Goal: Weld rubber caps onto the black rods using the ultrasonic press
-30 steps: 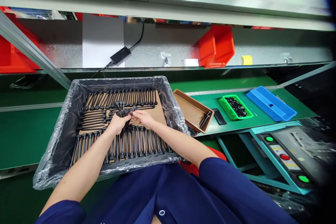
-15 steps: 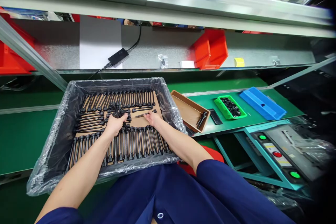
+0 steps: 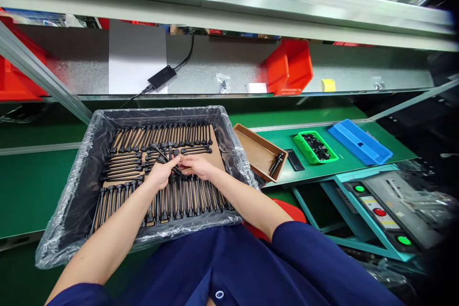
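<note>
A bunch of black ribbed rods (image 3: 163,157) with thick ends is gripped in my left hand (image 3: 160,174), slanting over the middle of the lined bin (image 3: 236,153). My right hand (image 3: 196,166) meets it from the right, fingers closed beside the left thumb at the lower part of the bunch. What the right fingers pinch is hidden. Below the hands, similar black rods (image 3: 193,193) lie side by side on a brown cardboard sheet (image 3: 216,155). Another row of rods (image 3: 165,135) lines the far side, with sideways-lying rods at the left and centre.
Right of the bin are a brown tray (image 3: 251,146) with a few black pieces, a dark flat object (image 3: 294,159), a green bin (image 3: 335,157) of small black parts and a blue tray (image 3: 358,141). A metal shelf (image 3: 215,69) with a red bin (image 3: 290,67) crosses behind.
My right hand has moved left from a rod at the sheet's right side to my left hand. That rod now lies close against another. The bunch in my left hand has tilted.
</note>
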Demonstrator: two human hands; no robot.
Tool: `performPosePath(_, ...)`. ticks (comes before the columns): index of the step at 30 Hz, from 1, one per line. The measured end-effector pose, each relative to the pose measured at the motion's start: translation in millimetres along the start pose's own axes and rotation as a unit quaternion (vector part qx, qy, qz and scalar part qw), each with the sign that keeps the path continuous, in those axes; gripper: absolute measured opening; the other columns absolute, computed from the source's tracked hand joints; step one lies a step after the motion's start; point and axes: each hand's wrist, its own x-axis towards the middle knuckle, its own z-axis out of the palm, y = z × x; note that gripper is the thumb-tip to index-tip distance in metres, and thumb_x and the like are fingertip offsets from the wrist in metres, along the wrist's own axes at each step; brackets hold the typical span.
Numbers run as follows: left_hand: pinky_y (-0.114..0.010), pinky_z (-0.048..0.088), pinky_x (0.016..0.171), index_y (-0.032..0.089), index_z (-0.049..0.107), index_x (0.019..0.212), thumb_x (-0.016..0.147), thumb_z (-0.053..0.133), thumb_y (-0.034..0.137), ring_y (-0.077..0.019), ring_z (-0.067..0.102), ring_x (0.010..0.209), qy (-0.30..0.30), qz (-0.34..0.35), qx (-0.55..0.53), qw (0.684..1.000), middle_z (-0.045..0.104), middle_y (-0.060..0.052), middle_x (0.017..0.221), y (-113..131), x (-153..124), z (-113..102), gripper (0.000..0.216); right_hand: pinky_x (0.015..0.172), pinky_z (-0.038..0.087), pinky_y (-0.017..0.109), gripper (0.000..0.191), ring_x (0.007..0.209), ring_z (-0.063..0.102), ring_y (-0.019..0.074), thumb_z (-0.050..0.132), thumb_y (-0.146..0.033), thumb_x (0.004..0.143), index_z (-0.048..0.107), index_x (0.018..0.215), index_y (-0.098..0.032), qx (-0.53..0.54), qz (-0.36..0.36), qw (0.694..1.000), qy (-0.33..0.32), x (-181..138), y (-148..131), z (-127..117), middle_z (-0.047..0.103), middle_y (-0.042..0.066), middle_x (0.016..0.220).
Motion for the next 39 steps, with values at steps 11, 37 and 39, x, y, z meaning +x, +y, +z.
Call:
performPosePath(11, -0.039, 0.054, 0.087, 0.014, 0.072, 0.089, 0.056, 0.088, 0.033, -0.0245, 0.067, 0.096, -0.036, -0.052, -0.058, 0.996, 0.073, -0.008, 0.091, 6, -3, 3, 0.041, 0.064, 0.045, 0.022, 0.023, 0.065, 0.055, 0.0098, 0.074, -0.034, 0.077, 0.063, 0.088, -0.017, -0.083, -0.141, 0.984, -0.069, 3, 1, -5, 0.063, -0.002, 0.076)
performPosePath(37, -0.023, 0.049, 0.05, 0.012, 0.069, 0.081, 0.051, 0.087, 0.035, -0.0112, 0.056, 0.061, -0.021, -0.047, 0.096, 0.994, 0.065, -0.003, 0.077, 8, -4, -4, 0.042, 0.065, 0.041, 0.024, 0.032, 0.07, 0.055, 0.0143, 0.052, -0.041, 0.094, 0.07, 0.084, -0.016, -0.387, -0.184, 0.903, 0.029, 31, 4, -22, 0.067, 0.004, 0.079)
performPosePath(39, -0.02, 0.042, 0.044, 0.012, 0.068, 0.08, 0.054, 0.085, 0.038, -0.0113, 0.055, 0.059, -0.068, -0.041, 0.136, 0.987, 0.064, -0.003, 0.073, 6, -4, -6, 0.041, 0.052, 0.033, 0.019, 0.026, 0.056, 0.048, 0.009, 0.062, -0.04, 0.087, 0.069, 0.086, -0.016, -0.221, -0.118, 0.966, -0.059, 22, 4, -10, 0.063, 0.0, 0.072)
